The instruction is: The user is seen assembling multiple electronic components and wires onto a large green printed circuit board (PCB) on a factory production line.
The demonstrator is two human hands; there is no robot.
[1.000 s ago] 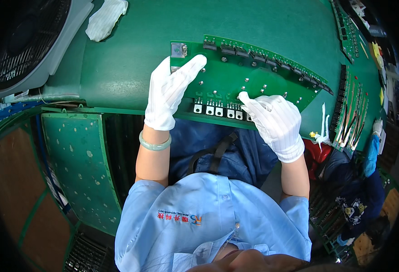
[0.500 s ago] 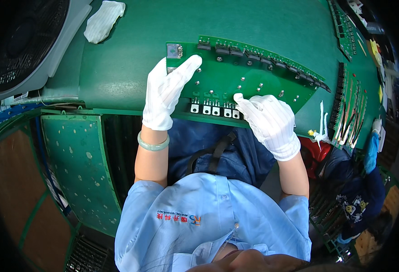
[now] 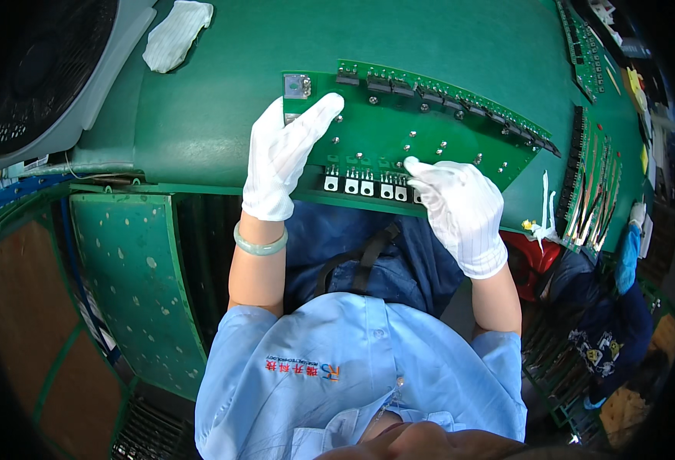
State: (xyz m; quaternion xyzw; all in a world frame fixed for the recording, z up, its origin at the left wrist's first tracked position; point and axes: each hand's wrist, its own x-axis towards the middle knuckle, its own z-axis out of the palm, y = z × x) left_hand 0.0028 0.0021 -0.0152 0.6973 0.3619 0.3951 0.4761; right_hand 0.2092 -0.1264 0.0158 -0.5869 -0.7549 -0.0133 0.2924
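At centre frame, one long green circuit board [image 3: 429, 126] lies on the green table [image 3: 199, 123], its near edge close to the table's front lip. Left hand [image 3: 284, 157], in a white glove, rests flat on the board's left end, fingers [image 3: 318, 115] stretched out and together, gripping nothing. Right hand [image 3: 460, 207], also gloved, sits at the board's lower edge with its fingers curled down onto the row of small white-tabbed parts [image 3: 364, 184]; whether it pinches one I cannot tell.

Along the board's far edge runs a row of black components [image 3: 445, 98] (too small to count surely). One metal square part [image 3: 298, 86] sits at the board's upper left corner.

Upper left of frame: one crumpled white cloth [image 3: 176, 34], and one grey fan [image 3: 39, 69] beyond the table edge. Right side: a rack of more green boards [image 3: 590, 184], well apart from the hands. One pale green bangle [image 3: 259, 244] circles the left wrist.
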